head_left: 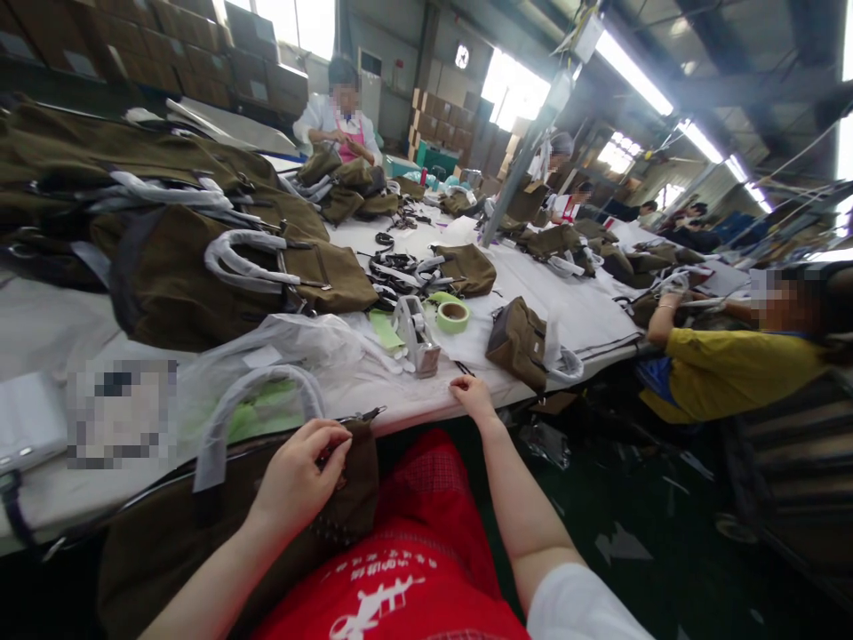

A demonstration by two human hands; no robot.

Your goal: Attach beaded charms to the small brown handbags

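My left hand [303, 471] is closed in a pinch above the end of a brown handbag [166, 542] that lies against the table edge in front of me. Whatever is between its fingertips is too small to make out. The bag's handle [214, 436] is wrapped in white padding and stands up. At the table edge, my right hand [474, 397] has its thumb and fingers pressed together. A thin dark item [462, 367] lies just beyond these fingertips; I cannot tell whether they touch it.
A tape dispenser [417, 338] and a roll of pale green tape [453, 316] stand ahead. Brown bags [250, 267] are piled at left; a small brown bag [518, 345] sits at right. A co-worker in yellow [733, 369] works on the right, others farther back.
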